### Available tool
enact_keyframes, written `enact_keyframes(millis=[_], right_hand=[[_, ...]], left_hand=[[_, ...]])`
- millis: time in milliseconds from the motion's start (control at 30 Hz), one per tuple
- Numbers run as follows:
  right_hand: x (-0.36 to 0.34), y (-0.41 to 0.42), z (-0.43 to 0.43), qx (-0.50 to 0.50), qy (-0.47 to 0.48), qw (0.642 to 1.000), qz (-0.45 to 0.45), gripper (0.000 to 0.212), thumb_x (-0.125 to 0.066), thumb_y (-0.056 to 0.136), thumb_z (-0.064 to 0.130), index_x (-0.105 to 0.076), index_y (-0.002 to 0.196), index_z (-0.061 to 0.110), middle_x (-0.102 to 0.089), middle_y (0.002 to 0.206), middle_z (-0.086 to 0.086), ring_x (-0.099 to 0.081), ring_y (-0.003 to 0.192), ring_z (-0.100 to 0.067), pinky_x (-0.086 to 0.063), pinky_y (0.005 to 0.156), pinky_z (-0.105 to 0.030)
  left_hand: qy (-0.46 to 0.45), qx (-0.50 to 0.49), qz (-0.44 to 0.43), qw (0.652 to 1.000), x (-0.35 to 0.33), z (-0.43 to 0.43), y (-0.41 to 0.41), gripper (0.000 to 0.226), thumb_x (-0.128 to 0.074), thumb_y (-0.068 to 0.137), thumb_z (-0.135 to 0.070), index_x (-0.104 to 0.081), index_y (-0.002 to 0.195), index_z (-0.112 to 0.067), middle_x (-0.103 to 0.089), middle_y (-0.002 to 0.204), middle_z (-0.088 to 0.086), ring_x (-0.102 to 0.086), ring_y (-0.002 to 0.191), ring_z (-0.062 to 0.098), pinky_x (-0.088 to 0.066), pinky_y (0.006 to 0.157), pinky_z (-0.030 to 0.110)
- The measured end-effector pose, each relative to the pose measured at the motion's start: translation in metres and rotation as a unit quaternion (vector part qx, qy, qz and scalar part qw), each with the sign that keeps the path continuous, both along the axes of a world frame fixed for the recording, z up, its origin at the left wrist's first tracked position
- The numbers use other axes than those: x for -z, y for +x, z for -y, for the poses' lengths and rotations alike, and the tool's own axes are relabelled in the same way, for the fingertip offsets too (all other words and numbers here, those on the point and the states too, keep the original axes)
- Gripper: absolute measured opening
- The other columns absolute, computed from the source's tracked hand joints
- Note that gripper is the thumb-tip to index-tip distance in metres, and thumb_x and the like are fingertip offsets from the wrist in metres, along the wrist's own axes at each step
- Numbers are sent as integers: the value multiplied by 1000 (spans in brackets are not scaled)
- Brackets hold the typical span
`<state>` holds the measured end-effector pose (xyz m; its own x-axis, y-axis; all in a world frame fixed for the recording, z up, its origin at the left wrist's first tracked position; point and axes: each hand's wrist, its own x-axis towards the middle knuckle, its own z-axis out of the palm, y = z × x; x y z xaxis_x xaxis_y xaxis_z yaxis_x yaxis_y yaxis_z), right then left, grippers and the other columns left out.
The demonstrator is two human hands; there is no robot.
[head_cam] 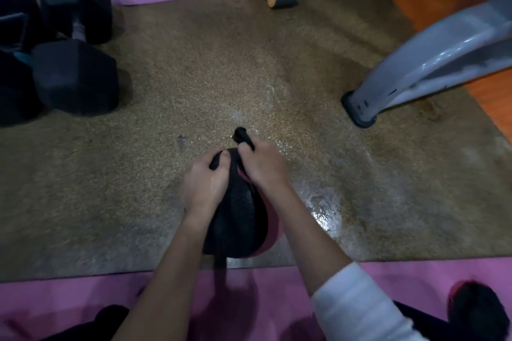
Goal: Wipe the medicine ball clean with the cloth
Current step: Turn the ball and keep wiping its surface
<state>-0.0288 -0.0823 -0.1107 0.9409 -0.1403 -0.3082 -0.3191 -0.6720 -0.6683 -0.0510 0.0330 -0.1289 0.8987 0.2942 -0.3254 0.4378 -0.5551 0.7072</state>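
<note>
We have the medicine ball (243,216) low on the floor mat (194,91), directly between our hands, with the left hand (202,183) and right hand (263,166) equally near, each gripping the dark cloth (240,135) drawn across its far top.

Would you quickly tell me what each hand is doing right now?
Left hand: closed, gripping the black cloth against the medicine ball.
Right hand: closed, gripping the cloth's twisted end.
</note>
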Motion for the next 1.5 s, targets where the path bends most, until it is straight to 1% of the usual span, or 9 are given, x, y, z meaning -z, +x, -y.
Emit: enact_keyframes(millis=[200, 367, 500, 600, 800, 1000, 1167, 1367, 1500], right_hand=[[0, -97, -8, -64, 21, 980, 187, 44, -37, 97, 33, -50, 137, 21, -50, 142, 7, -36, 139, -11, -23, 117, -31], [3, -8, 15, 31, 59, 998, 11, 21, -45, 97, 29, -64, 98, 20, -67, 98, -5, -62, 99, -28, -38, 73, -33], [-4, -37, -15, -68, -14, 990, 122, 27, -41, 99, 29, -59, 116, 17, -63, 116, -2, -56, 110, -21, -38, 92, -31], [-1, -88, -3, -83, 31, 976, 199, 40, -36, 98, 30, -52, 134, 19, -55, 136, 5, -44, 132, -9, -26, 113, -26], [1, 13, 12, -33, 22, 998, -45, 30, -39, 97, 30, -64, 99, 14, -67, 102, -10, -60, 95, -30, -42, 77, -37], [-1, -86, -12, -128, -37, 972, 192, 45, -36, 96, 34, -56, 131, 14, -57, 135, -1, -46, 131, -18, -32, 112, -35], [8, 6, 11, -49, 5, 999, -23, 27, -41, 95, 37, -60, 84, 21, -66, 92, -6, -61, 91, -29, -38, 67, -33], [6, -80, -11, -125, -28, 973, 193, 40, -39, 95, 33, -58, 127, 17, -60, 129, 1, -49, 127, -19, -34, 110, -38], [15, -52, 21, 9, 68, 990, 120, 27, -42, 95, 34, -61, 107, 20, -65, 102, 3, -60, 98, -18, -46, 86, -38]], left_hand=[[-28, -10, 1, 1000, 2, -5, 0, 44, -47, 87, -57, -68, 118, -35, -71, 119, -1, -64, 111, 26, -50, 95, 39], [-5, -12, 28, 1000, -4, 6, -2, 34, -53, 95, -43, -68, 122, -31, -67, 128, -2, -60, 119, 26, -46, 99, 35], [-8, -9, -6, 1000, -5, 3, -1, 30, -53, 96, -42, -69, 117, -28, -69, 120, 5, -62, 109, 29, -43, 82, 31], [-41, -11, 17, 999, -1, -2, -2, 35, -54, 92, -44, -69, 120, -30, -69, 124, -1, -62, 116, 24, -46, 92, 30], [-14, 5, 35, 999, -4, 5, -8, 37, -50, 96, -43, -68, 124, -27, -66, 131, -5, -59, 120, 20, -46, 98, 34], [-51, -13, 23, 998, 2, -7, -9, 27, -49, 98, -25, -72, 113, -30, -72, 118, -4, -65, 108, 22, -50, 93, 36], [-32, 27, 45, 998, -7, 0, -13, 46, -35, 93, -42, -70, 122, -33, -66, 131, -9, -60, 120, 16, -47, 103, 35], [-49, -26, 0, 998, -6, -2, -5, 40, -43, 90, -42, -72, 112, -27, -73, 113, 8, -65, 106, 33, -52, 91, 41], [-21, -29, 10, 999, -11, 5, -6, 37, -44, 98, -29, -68, 125, -26, -68, 127, 4, -59, 120, 27, -44, 100, 35]])
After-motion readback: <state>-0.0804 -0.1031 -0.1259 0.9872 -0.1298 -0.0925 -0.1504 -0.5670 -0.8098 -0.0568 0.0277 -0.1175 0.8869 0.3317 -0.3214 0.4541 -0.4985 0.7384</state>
